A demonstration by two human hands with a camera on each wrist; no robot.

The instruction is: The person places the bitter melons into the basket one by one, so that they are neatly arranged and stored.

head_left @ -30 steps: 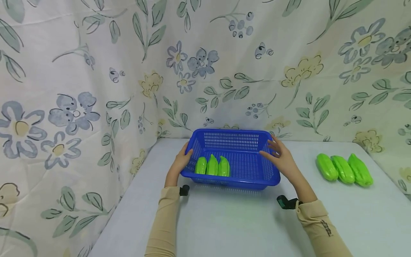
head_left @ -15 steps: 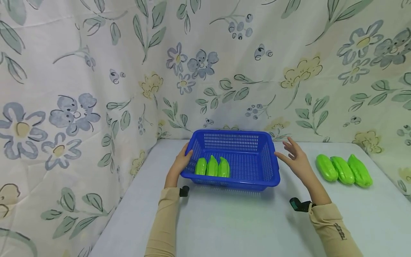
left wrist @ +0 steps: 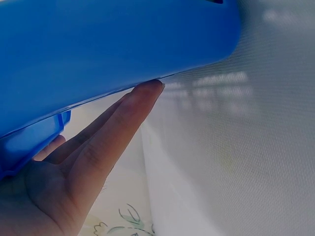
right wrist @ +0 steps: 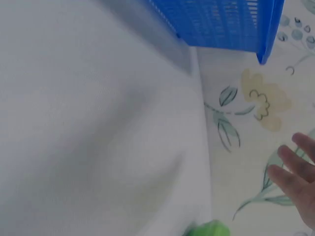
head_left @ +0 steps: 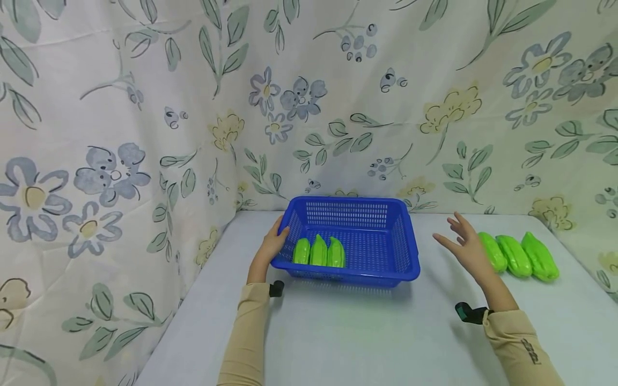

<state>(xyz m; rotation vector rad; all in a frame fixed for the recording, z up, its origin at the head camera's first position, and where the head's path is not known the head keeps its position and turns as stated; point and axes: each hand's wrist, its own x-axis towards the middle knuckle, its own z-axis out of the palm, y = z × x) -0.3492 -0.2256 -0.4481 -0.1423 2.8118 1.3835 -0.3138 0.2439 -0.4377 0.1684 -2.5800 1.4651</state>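
A blue plastic basket [head_left: 357, 276] with slotted walls stands at the middle of the table. Inside it, along the left front, lie three glossy bright green elongated pieces [head_left: 319, 251], ridged and some pointed, like toy vegetables. My left hand [head_left: 272, 246] holds the basket's left side, thumb at the rim; the left wrist view shows its fingers [left wrist: 115, 130] stretched along the basket's underside. To the right of the basket, my right hand [head_left: 465, 249] is in the air with spread fingers and holds nothing. It overlaps the leftmost of three similar green pieces [head_left: 516, 256] on the table.
A white table [head_left: 347, 332] bears everything. Behind it and on the left hangs a floral curtain [head_left: 338, 96], close to the basket's back rim. Each wrist carries a small dark camera mount [head_left: 470, 313].
My right hand has left the basket's right side and moved right, toward the green pieces on the table. My left hand and the basket have stayed in place.
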